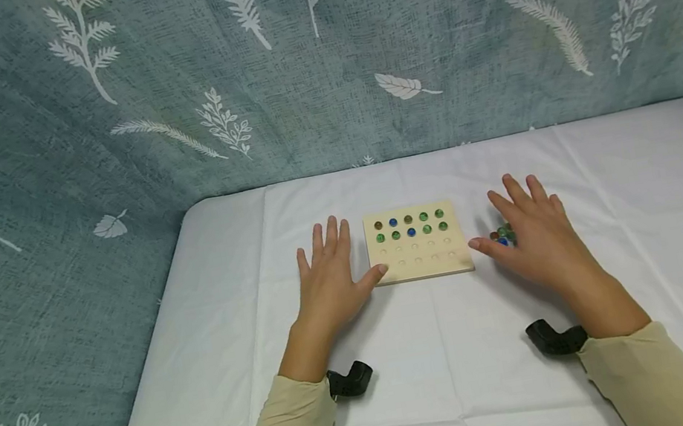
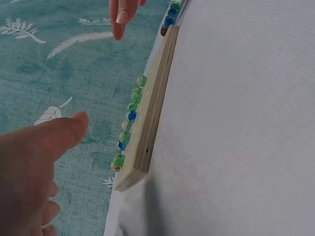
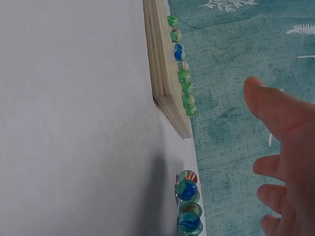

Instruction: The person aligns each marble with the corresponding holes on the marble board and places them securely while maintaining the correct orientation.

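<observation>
A light wooden board (image 1: 419, 253) with rows of round hollows lies on the white cloth. Glass marbles, mostly green with a few blue and brownish ones, fill its two far rows; the two near rows of hollows hold none. My left hand (image 1: 330, 282) hovers at the board's left side, fingers spread, thumb over its edge, holding nothing. On the right, my right hand (image 1: 540, 244) is spread above a small cluster of loose marbles (image 3: 188, 201), partly hiding them in the head view. Its thumb points toward the board's right edge.
White cloth (image 1: 410, 382) covers the table around the board. A blue-green curtain (image 1: 309, 98) with white leaf prints hangs behind and at the left. Black wrist devices (image 1: 352, 379) sit at both sleeve cuffs.
</observation>
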Available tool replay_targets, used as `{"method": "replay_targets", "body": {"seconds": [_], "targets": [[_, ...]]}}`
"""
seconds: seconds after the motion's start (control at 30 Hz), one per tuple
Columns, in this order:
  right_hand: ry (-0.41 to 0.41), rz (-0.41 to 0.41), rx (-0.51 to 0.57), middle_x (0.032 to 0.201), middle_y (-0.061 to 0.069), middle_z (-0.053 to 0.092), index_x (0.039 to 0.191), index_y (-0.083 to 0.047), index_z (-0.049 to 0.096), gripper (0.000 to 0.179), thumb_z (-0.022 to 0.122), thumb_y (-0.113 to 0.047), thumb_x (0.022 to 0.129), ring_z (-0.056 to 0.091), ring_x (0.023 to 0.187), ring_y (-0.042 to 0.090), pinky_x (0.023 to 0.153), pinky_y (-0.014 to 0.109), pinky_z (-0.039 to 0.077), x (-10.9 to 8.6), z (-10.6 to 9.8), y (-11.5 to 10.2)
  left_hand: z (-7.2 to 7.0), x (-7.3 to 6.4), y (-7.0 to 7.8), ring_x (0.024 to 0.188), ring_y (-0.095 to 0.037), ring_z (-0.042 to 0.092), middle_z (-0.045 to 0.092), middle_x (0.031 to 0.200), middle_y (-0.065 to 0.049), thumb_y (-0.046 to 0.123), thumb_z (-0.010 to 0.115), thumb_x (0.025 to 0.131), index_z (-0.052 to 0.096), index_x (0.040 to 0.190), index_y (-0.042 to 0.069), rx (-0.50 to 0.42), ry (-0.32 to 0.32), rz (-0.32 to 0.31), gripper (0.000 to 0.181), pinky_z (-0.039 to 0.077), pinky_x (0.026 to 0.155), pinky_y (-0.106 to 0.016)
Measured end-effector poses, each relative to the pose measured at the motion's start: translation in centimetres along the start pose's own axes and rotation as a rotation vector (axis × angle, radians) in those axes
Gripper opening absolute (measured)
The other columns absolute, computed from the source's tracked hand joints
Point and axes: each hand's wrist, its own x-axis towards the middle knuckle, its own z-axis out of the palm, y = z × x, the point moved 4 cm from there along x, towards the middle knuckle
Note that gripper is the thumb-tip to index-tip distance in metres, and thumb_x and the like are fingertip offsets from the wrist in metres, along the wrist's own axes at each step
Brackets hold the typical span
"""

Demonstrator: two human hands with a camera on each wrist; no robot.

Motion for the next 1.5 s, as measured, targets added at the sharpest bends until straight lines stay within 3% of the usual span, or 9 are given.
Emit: {"method": "replay_targets", "body": {"seconds": [0.3,0.43,0.83,1.5], "targets": [[-0.076,0.037,0.102,0.160,0.027,0.020,0.141,0.002,0.050,0.069,0.069,-0.042,0.090,0.002,0.149,0.049,0.114,0.074,0.009,0.1,0.9,1.2,1.5,0.2,-0.3,0.154,-0.026,0.007,0.015,0.166,-0.005,0.055,0.060,0.092,0.021,0.158,0.012,-0.248,-0.085,0.023,0.088,0.005,0.124,-0.056],[-0.080,0.030,0.126,0.158,0.028,0.024,0.135,0.004,0.056,0.058,0.070,-0.031,0.091,0.005,0.148,0.049,0.115,0.072,0.010,0.2,1.3,1.6,2.2,0.3,-0.4,0.154,-0.024,0.010,0.019,0.165,-0.005,0.049,0.061,0.093,0.024,0.157,0.010,-0.299,-0.111,0.046,0.084,0.005,0.126,-0.051],[-0.041,0.005,0.136,0.154,0.025,0.036,0.114,-0.001,0.070,0.029,0.069,-0.017,0.090,0.016,0.148,0.046,0.111,0.073,0.021,0.3,1.7,2.0,3.3,0.3,-0.7,0.153,-0.018,0.015,0.024,0.163,-0.003,0.041,0.064,0.094,0.030,0.156,0.010,-0.318,-0.151,0.091,0.077,0.007,0.127,-0.038],[0.000,-0.022,0.141,0.152,0.023,0.040,0.109,0.002,0.072,0.024,0.069,-0.013,0.090,0.018,0.149,0.041,0.115,0.068,0.020,0.2,2.0,1.5,3.9,0.6,-1.2,0.152,-0.015,0.015,0.025,0.163,0.000,0.043,0.063,0.095,0.032,0.155,0.013,-0.299,-0.155,0.108,0.074,0.005,0.127,-0.035]]}}
